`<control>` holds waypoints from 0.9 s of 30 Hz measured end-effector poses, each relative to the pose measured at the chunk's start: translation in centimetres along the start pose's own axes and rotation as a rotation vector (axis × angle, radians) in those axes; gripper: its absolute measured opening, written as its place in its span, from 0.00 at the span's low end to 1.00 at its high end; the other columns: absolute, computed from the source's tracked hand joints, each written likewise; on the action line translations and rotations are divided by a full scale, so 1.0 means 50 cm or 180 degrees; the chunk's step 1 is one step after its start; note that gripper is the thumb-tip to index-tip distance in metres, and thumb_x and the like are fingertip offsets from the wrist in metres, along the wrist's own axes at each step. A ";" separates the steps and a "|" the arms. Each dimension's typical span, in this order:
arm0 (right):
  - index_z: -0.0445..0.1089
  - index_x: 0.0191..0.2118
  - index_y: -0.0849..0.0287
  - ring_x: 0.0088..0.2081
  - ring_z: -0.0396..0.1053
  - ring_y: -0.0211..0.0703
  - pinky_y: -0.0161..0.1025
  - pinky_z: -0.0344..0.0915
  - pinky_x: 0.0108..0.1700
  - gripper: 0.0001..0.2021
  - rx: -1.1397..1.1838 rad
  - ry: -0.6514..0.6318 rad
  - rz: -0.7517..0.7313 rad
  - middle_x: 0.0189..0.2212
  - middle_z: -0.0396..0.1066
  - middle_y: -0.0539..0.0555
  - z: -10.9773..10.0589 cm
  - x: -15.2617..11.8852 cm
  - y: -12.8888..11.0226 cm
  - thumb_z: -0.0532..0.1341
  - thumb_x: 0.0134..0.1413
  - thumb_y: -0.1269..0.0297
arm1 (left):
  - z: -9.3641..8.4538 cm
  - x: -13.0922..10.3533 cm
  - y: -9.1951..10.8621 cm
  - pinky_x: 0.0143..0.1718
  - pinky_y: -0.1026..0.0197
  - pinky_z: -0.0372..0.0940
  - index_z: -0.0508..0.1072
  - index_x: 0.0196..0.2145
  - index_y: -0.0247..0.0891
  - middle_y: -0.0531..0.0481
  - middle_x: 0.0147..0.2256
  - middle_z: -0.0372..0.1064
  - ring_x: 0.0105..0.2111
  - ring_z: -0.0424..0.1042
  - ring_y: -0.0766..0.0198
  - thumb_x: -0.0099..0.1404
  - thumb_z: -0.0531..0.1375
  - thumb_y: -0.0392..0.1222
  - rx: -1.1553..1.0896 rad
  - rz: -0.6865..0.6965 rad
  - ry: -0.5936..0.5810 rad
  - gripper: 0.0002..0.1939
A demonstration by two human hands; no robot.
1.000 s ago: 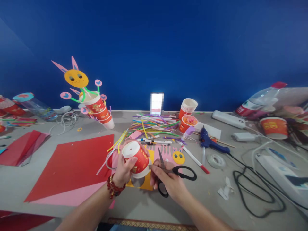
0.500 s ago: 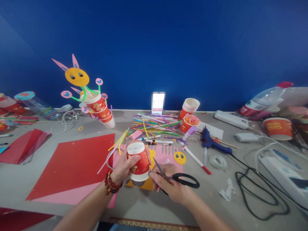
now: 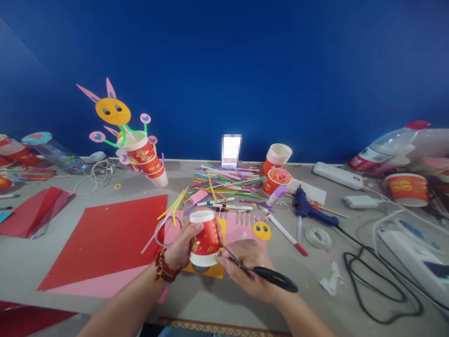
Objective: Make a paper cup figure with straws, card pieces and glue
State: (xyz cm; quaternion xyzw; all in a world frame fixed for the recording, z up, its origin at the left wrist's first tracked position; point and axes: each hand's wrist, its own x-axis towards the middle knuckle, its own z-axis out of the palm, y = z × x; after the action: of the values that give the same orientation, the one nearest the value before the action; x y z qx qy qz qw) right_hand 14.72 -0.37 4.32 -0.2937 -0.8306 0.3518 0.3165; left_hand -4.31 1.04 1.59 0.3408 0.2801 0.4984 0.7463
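A red paper cup [image 3: 205, 236] with white bands and gold print is gripped in my left hand [image 3: 182, 248], thumb across its front, its narrow base facing up. My right hand [image 3: 249, 267] is closed round a pair of scissors [image 3: 275, 277] with black handles. Their blades point at the cup's right side, and the right fingertips are at its lower edge. Whether a blade touches the cup I cannot tell. Below lie yellow paper [image 3: 217, 271] and pink paper [image 3: 231, 224]. A yellow paper rabbit face [image 3: 262, 230] lies just beyond my right hand.
Red sheets [image 3: 112, 238] lie on the left, before a decorated cup figure [image 3: 142, 152]. Straws and pipe cleaners [image 3: 228, 182] are heaped at the back centre. On the right are a blue glue gun [image 3: 310, 208], a tape roll [image 3: 318, 237], a black cable [image 3: 368, 292] and a power strip [image 3: 414, 262].
The cup has turned more upright and shifted slightly right. The scissors have rotated in my right hand, so the handle now appears edge-on and the blades sit lower, nearer the cup's side.
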 end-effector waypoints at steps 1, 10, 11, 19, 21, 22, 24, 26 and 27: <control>0.61 0.25 0.57 0.21 0.60 0.34 0.33 0.51 0.27 0.16 -0.0030 0.0005 -0.0054 0.17 0.59 0.45 0.000 0.000 0.000 0.52 0.65 0.64 | 0.000 0.000 0.002 0.31 0.57 0.73 0.74 0.41 0.33 0.43 0.29 0.76 0.30 0.78 0.53 0.57 0.65 0.55 -0.0005 -0.0049 0.0015 0.22; 0.63 0.27 0.57 0.22 0.59 0.36 0.35 0.52 0.27 0.14 -0.0239 -0.0178 -0.0842 0.20 0.65 0.47 -0.001 0.000 0.009 0.51 0.65 0.66 | -0.027 0.002 -0.003 0.31 0.61 0.71 0.75 0.37 0.32 0.43 0.29 0.77 0.28 0.77 0.58 0.53 0.69 0.50 -0.0045 -0.0837 0.0008 0.21; 0.64 0.27 0.57 0.22 0.59 0.36 0.35 0.52 0.27 0.14 -0.0234 -0.0180 -0.0796 0.20 0.65 0.47 -0.003 0.001 0.009 0.51 0.65 0.65 | -0.028 0.003 -0.006 0.32 0.60 0.71 0.75 0.37 0.31 0.43 0.29 0.77 0.28 0.78 0.57 0.54 0.68 0.51 -0.0101 -0.0849 -0.0091 0.21; 0.68 0.23 0.57 0.22 0.67 0.35 0.31 0.61 0.28 0.18 0.0618 0.0116 0.0349 0.18 0.68 0.47 -0.010 -0.009 0.010 0.53 0.65 0.63 | -0.024 0.010 -0.008 0.36 0.54 0.73 0.73 0.44 0.32 0.41 0.34 0.77 0.34 0.79 0.51 0.59 0.63 0.54 -0.0645 0.0032 -0.0263 0.23; 0.68 0.22 0.58 0.20 0.67 0.35 0.31 0.62 0.27 0.18 0.0639 0.0583 0.0439 0.18 0.68 0.47 -0.005 -0.014 0.013 0.54 0.64 0.63 | -0.023 0.009 -0.005 0.36 0.54 0.73 0.73 0.44 0.32 0.41 0.35 0.78 0.34 0.79 0.51 0.60 0.63 0.53 -0.0661 0.0127 -0.0173 0.22; 0.68 0.23 0.57 0.20 0.67 0.35 0.31 0.62 0.26 0.17 0.0580 0.0810 0.0531 0.18 0.69 0.47 -0.001 -0.015 0.015 0.55 0.63 0.63 | -0.023 0.008 -0.006 0.36 0.54 0.73 0.73 0.44 0.32 0.41 0.35 0.78 0.34 0.79 0.51 0.60 0.63 0.52 -0.0655 0.0134 -0.0122 0.22; 0.68 0.25 0.57 0.20 0.66 0.35 0.30 0.61 0.25 0.11 0.0392 0.1025 0.0652 0.19 0.70 0.47 0.007 -0.013 0.019 0.60 0.58 0.63 | -0.022 0.008 -0.008 0.36 0.54 0.73 0.74 0.44 0.32 0.41 0.34 0.78 0.34 0.79 0.51 0.60 0.64 0.50 -0.0617 0.0101 0.0025 0.21; 0.68 0.27 0.57 0.19 0.64 0.34 0.29 0.60 0.24 0.07 0.0152 0.1032 0.0548 0.19 0.68 0.46 0.014 -0.009 0.023 0.64 0.54 0.64 | -0.020 0.008 -0.012 0.36 0.54 0.74 0.74 0.45 0.32 0.42 0.34 0.79 0.34 0.79 0.51 0.59 0.64 0.49 -0.0532 0.0069 0.0213 0.21; 0.68 0.29 0.56 0.19 0.63 0.34 0.29 0.59 0.23 0.06 0.0059 0.1002 0.0420 0.19 0.67 0.45 0.017 -0.007 0.025 0.64 0.54 0.64 | -0.019 0.007 -0.014 0.36 0.54 0.74 0.74 0.45 0.32 0.42 0.34 0.79 0.33 0.79 0.51 0.59 0.65 0.49 -0.0480 0.0072 0.0298 0.21</control>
State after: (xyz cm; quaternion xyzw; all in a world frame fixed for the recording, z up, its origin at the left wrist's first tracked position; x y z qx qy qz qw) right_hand 14.64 -0.21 2.75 -0.3962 -0.7463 0.3291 0.4215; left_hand -4.52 1.41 0.41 0.2631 0.2724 0.5418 0.7503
